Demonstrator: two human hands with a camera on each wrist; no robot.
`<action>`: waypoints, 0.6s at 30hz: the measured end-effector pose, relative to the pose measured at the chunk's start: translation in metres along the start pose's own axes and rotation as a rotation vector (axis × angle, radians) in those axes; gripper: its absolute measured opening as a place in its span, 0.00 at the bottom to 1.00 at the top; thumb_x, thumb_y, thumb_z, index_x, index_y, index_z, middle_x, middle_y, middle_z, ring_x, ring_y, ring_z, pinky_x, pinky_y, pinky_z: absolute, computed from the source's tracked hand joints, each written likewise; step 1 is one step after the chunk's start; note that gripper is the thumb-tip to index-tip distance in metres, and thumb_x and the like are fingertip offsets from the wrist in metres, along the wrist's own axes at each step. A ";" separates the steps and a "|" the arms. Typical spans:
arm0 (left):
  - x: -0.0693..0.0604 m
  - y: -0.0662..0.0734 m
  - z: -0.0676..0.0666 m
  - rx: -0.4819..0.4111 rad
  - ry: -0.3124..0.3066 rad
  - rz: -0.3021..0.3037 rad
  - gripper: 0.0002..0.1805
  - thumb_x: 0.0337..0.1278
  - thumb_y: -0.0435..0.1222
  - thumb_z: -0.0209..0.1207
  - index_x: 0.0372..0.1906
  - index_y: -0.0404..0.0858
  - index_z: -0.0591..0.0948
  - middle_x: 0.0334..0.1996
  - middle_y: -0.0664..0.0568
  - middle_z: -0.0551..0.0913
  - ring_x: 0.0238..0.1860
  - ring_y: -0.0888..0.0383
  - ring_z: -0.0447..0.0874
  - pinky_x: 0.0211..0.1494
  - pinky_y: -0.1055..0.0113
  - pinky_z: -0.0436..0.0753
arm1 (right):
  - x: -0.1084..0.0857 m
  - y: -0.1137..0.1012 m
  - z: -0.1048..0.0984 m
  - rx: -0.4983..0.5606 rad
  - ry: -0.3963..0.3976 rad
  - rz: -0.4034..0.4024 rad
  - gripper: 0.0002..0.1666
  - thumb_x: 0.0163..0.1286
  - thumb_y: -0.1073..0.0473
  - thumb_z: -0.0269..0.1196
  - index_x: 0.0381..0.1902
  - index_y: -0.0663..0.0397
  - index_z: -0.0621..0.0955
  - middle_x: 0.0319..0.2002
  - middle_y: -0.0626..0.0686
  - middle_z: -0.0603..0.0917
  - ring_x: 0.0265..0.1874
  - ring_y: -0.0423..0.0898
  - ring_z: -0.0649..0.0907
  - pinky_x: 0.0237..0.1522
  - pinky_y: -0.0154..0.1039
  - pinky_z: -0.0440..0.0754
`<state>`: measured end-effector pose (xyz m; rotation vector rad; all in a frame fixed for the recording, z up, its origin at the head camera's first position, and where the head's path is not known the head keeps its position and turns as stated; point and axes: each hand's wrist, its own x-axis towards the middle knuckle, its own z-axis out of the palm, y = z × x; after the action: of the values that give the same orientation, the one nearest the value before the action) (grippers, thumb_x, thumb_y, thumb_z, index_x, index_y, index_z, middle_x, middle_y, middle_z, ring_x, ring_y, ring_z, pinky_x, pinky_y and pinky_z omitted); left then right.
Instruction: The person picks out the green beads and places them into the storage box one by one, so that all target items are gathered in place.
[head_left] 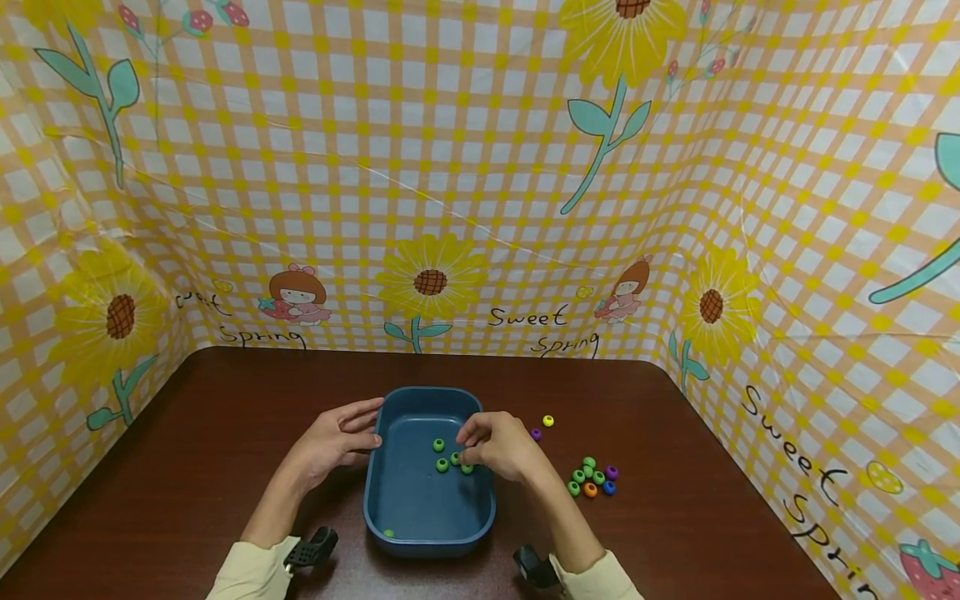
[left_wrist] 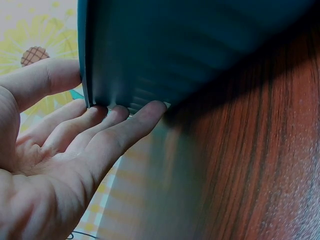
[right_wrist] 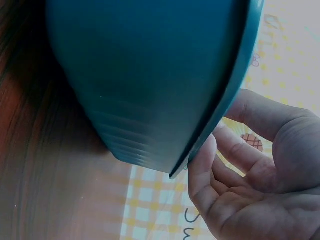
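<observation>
A deep blue rectangular tray (head_left: 430, 500) stands on the table, with several green beads (head_left: 438, 446) near its middle and another green bead (head_left: 388, 533) in its near left corner. Against the tray's outer left wall lie the nearly straight fingertips of my left hand (head_left: 337, 442). The left wrist view shows the left thumb touching the rim. My right hand (head_left: 498, 446) reaches over the right rim, its fingers loosely bent above the green beads. Its thumb and fingertip look apart, and no bead shows between them. The tray wall (right_wrist: 140, 90) hides some right fingertips in the right wrist view.
Right of the tray lies a loose cluster of green beads (head_left: 588, 463), an orange bead (head_left: 590, 490), a blue bead (head_left: 609, 488) and a purple bead (head_left: 612, 472). A yellow bead (head_left: 548, 421) and another purple bead (head_left: 536, 435) lie farther back. A checked cloth (head_left: 480, 183) surrounds the table.
</observation>
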<state>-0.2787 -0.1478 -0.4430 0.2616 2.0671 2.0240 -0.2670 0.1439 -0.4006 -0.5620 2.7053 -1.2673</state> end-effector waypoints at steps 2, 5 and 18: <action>0.000 0.000 0.000 -0.002 -0.001 0.000 0.36 0.65 0.26 0.60 0.76 0.34 0.64 0.74 0.34 0.67 0.70 0.36 0.72 0.54 0.50 0.86 | 0.000 0.000 -0.001 0.003 -0.010 0.003 0.09 0.59 0.65 0.73 0.38 0.61 0.86 0.30 0.50 0.85 0.30 0.42 0.81 0.33 0.37 0.81; 0.000 0.000 0.000 -0.002 0.003 -0.003 0.36 0.65 0.26 0.61 0.76 0.34 0.65 0.74 0.34 0.68 0.70 0.36 0.72 0.54 0.50 0.87 | -0.001 0.000 -0.005 0.014 -0.022 0.009 0.10 0.59 0.64 0.73 0.39 0.60 0.86 0.31 0.50 0.85 0.31 0.43 0.81 0.34 0.37 0.81; 0.001 -0.001 0.000 -0.009 0.003 -0.002 0.36 0.64 0.25 0.61 0.76 0.34 0.64 0.74 0.34 0.67 0.71 0.37 0.70 0.54 0.49 0.86 | -0.012 0.009 -0.039 0.067 0.024 0.040 0.13 0.63 0.63 0.70 0.45 0.60 0.85 0.37 0.55 0.86 0.33 0.50 0.85 0.39 0.48 0.87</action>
<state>-0.2797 -0.1475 -0.4440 0.2552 2.0587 2.0328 -0.2679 0.1815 -0.3825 -0.4852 2.6680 -1.3573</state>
